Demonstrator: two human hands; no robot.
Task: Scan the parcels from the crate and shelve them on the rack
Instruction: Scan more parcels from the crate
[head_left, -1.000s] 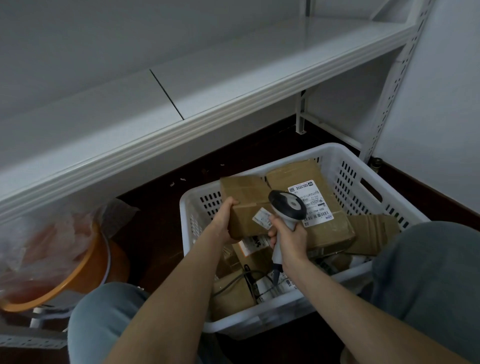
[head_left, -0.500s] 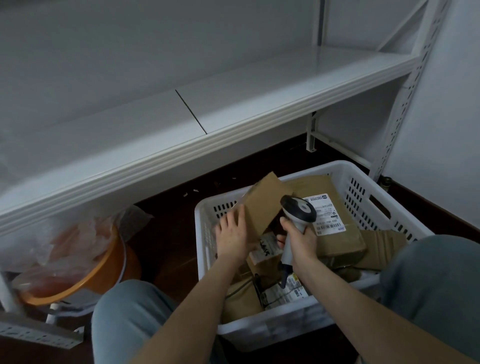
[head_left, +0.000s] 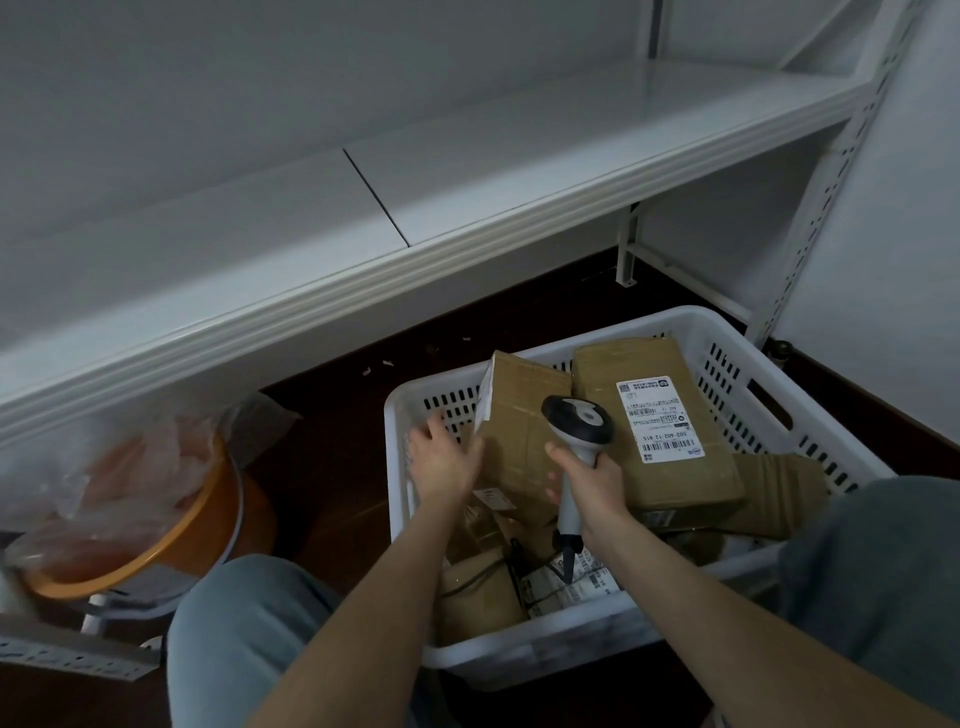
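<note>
head view: tilted parcel (head_left: 519, 431) against loose left fingers (head_left: 435, 434), right fingers (head_left: 555, 453) tight around scanner (head_left: 576, 421)

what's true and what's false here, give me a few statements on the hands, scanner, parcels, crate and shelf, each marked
1. The right hand grips the scanner. True.
2. The left hand rests on the shelf. False: it touches the small parcel over the crate.
3. Parcels lie on the shelf. False: none shows there.
4. The big parcel lies label up. True.
5. The crate is orange. False: it is white; the basin is orange.
</note>
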